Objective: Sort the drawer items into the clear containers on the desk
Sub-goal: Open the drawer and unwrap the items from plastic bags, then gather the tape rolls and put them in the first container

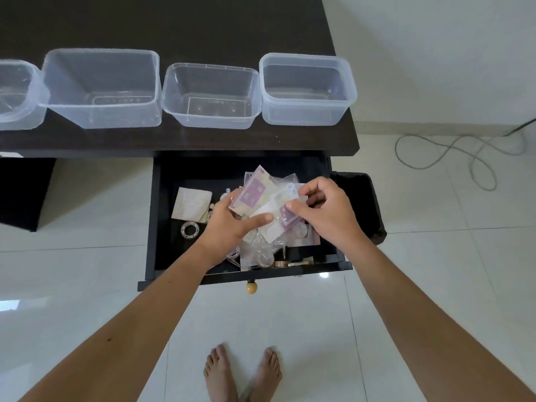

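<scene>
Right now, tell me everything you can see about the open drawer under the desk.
The drawer is black, apparently wood, pulled fully out below the dark desk edge. A small round yellowish knob sits on its front. Its left part shows bare floor; the middle and right hold a jumbled pile of clear packets, a paper slip and white rings. The left hand and right hand both grip packets above the pile.
</scene>
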